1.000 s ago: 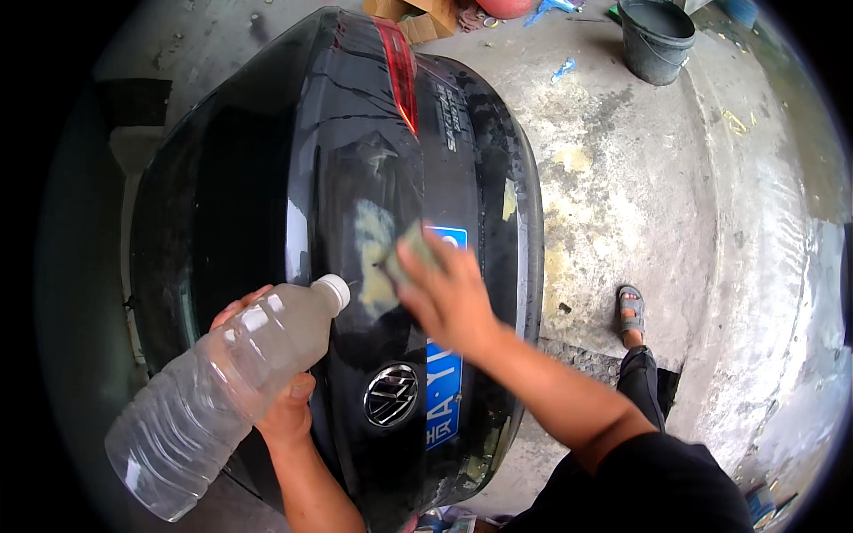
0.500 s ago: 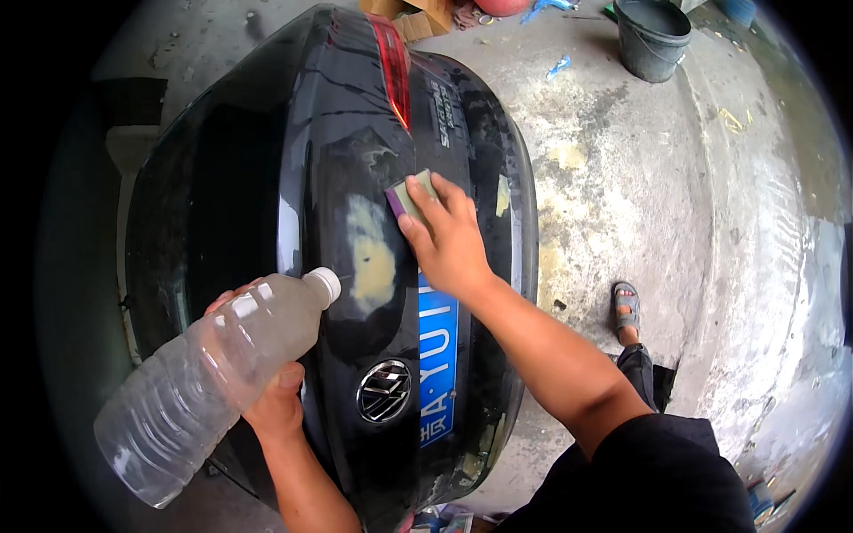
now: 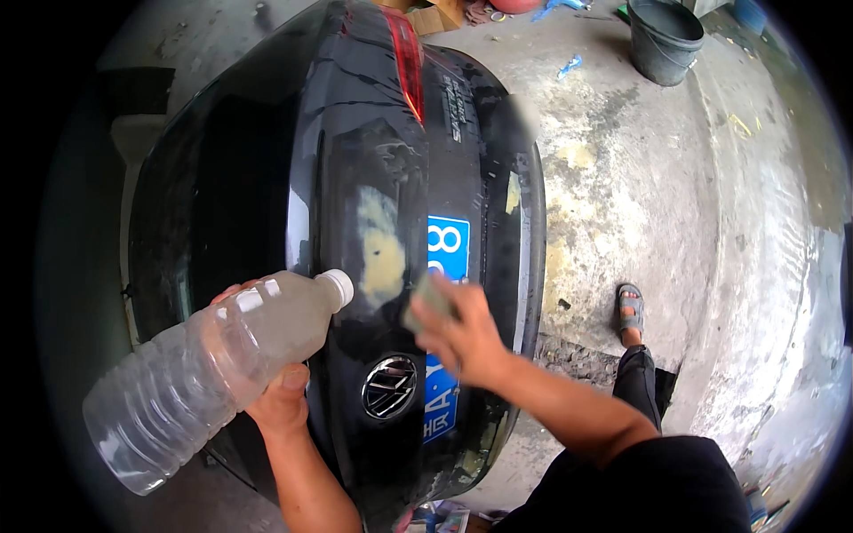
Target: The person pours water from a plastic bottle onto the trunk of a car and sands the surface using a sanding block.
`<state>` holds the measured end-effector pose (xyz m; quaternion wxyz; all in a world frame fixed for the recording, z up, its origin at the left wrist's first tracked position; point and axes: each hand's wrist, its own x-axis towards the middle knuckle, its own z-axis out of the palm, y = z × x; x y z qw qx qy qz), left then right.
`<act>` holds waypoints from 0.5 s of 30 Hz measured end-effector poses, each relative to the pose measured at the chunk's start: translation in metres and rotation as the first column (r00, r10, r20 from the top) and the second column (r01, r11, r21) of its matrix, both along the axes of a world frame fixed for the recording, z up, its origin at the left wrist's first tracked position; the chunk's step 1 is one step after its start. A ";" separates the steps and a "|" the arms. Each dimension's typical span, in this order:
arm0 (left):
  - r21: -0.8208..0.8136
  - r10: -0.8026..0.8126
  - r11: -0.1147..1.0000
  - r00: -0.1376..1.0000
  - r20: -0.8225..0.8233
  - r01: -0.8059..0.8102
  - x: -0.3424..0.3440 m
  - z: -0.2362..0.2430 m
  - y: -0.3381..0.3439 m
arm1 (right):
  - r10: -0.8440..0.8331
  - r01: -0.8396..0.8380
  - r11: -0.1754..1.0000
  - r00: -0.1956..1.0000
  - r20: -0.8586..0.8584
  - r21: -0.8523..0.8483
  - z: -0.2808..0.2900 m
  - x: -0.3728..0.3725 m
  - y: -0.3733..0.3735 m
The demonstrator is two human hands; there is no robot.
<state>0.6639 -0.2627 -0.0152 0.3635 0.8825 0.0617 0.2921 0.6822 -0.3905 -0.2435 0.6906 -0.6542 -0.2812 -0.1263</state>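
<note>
Two bare hands: the person is working over the tail of a dark car (image 3: 227, 169), which is filling the left and middle of the scene.
Left hand (image 3: 283, 404): it is holding a clear plastic bottle (image 3: 200, 364) aslant.
Left fingers (image 3: 235, 292): they are wrapping round the bottle, with the thumb (image 3: 291, 377) pressing on its right side.
Bottle: it is leaning with its base near and left, its white cap (image 3: 338, 289) pointing far and right.
Right hand (image 3: 471, 336): it is gripping a grey-green block (image 3: 428, 306), both blurring.
Right fingers (image 3: 471, 300): they are closing on the block; I cannot tell how far apart they are.
Block: it is lying between the cap, on its left, and the blue plate (image 3: 450, 238), on its right; blur is hiding whether it is touching the panel.
Pale patch (image 3: 382, 258): it is showing yellowish on the dark panel, just far and left of the block.
Chrome badge (image 3: 388, 388): it is sitting on the near side of the patch, left of the plate.
Red tail light (image 3: 405, 67): it is standing at the far end of the panel.
Smaller pale mark (image 3: 513, 194): it is showing on the bumper, right of the plate.
Concrete floor (image 3: 595, 231): it is stretching to the right, a sandalled foot (image 3: 631, 311) resting on it.
Dark bucket (image 3: 662, 53): it is standing far right, near a blue scrap (image 3: 569, 67).
</note>
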 end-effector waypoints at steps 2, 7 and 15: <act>0.023 -0.013 1.000 1.000 0.006 0.013 -0.003 0.002 0.002 | 0.027 -0.027 1.000 1.000 -0.013 -0.004 0.004 -0.006 -0.003; 0.040 -0.006 0.999 1.000 0.001 0.006 0.005 0.000 -0.005 | 0.040 -0.041 0.999 0.989 0.144 0.000 0.029 0.051 0.003; 0.046 -0.012 0.999 1.000 0.015 0.012 0.001 -0.001 -0.002 | 0.054 -0.051 0.998 0.983 0.177 -0.020 0.039 0.045 0.002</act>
